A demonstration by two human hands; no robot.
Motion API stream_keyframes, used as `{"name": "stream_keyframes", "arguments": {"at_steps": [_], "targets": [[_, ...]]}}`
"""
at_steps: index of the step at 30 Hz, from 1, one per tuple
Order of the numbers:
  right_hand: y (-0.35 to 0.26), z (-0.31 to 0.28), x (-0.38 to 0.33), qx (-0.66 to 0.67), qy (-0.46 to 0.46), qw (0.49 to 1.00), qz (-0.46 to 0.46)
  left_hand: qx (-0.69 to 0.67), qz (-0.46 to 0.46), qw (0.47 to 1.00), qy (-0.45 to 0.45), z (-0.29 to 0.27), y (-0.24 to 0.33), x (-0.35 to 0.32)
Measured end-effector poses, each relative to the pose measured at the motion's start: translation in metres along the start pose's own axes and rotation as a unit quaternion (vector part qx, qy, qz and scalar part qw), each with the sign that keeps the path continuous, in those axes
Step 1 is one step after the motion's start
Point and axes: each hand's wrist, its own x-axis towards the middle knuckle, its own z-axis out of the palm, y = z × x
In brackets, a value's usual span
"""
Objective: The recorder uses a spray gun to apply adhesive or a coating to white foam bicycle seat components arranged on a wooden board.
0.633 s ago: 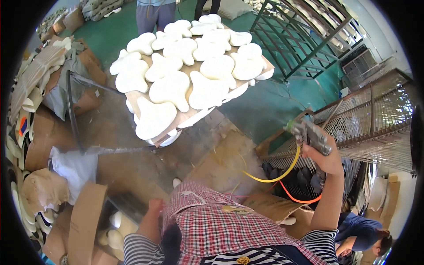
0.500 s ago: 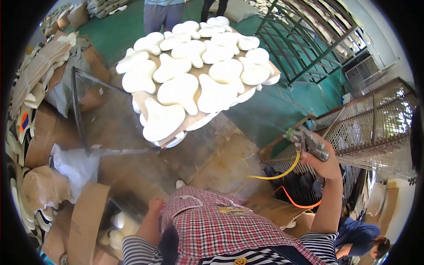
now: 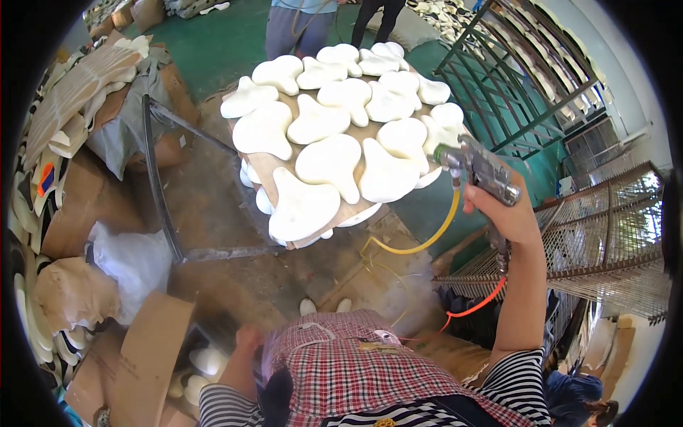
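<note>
- Green-painted concrete floor (image 3: 235, 43) and a worn brown patch lay under a workshop scene, with a green metal rack (image 3: 512, 78) at the upper right.
- The right hand (image 3: 509, 213) was wrapped tight around the handle of a metal spray gun (image 3: 477, 171), fingers curled shut on it, nozzle pointing left at the edge of the board.
- From the gun a yellow hose (image 3: 427, 242) looped down and an orange hose (image 3: 477, 306) ran below the wrist.
- The left hand (image 3: 247, 336) hung low beside the checked apron (image 3: 356, 363), blurred; whether it was spread or closed could not be told.
- Just left of the nozzle a brown board (image 3: 267, 167) carried many smooth, off-white moulded pieces (image 3: 331, 164), rounded and lobed, lying flat and close together, some overhanging the rim.
- The board rested on a dark metal frame (image 3: 160, 185).
- Crumpled cardboard and paper (image 3: 71, 206) were heaped at the left, with a white bag (image 3: 128, 260) and more pale pieces in a box (image 3: 203, 363).
- A wire-mesh cage (image 3: 605, 235) stood at the right, behind the raised forearm.
- Two other people's legs (image 3: 299, 28) showed beyond the board.
</note>
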Motion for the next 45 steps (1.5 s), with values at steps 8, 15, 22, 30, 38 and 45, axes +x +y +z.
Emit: {"name": "stream_keyframes", "arguments": {"at_steps": [8,15,22,30,38,45], "targets": [[-0.006,0.004,-0.01,0.001,-0.032,0.998,0.045,-0.013,0.094,0.994,0.055,0.017,-0.081,0.045],[0.013,-0.029,-0.046,-0.004,-0.044,0.99,0.132,-0.007,0.111,0.989,0.094,0.043,-0.085,0.03],[0.027,-0.043,-0.036,0.029,-0.048,0.993,0.1,-0.179,-0.03,0.98,0.079,0.088,0.019,-0.047],[0.043,-0.068,-0.047,0.011,-0.066,0.993,0.096,-0.198,-0.03,0.976,0.088,0.114,0.007,-0.056],[0.049,-0.073,-0.046,0.016,-0.085,0.992,0.093,-0.175,-0.053,0.979,0.087,0.128,0.028,-0.078],[0.057,-0.079,-0.059,-0.014,-0.133,0.983,0.125,-0.219,-0.051,0.97,0.094,0.127,0.028,-0.085]]}}
